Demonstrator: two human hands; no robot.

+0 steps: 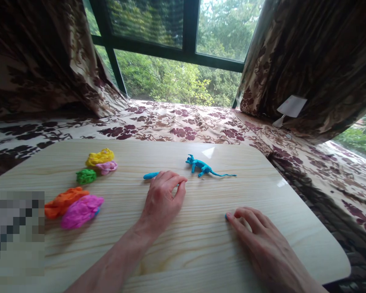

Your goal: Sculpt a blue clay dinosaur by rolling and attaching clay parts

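Head view shows a long-tailed blue figure [202,166], left grip [184,181] narrow, right grip [228,215] unclear.

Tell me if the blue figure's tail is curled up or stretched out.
Stretched out: the tail of the blue figure runs away from its body to a thin tip, with no coil.

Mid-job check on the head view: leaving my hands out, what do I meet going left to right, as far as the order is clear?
Orange lump → pale pink lump → blue roll, partly hidden → blue long-tailed animal figure → white lamp.
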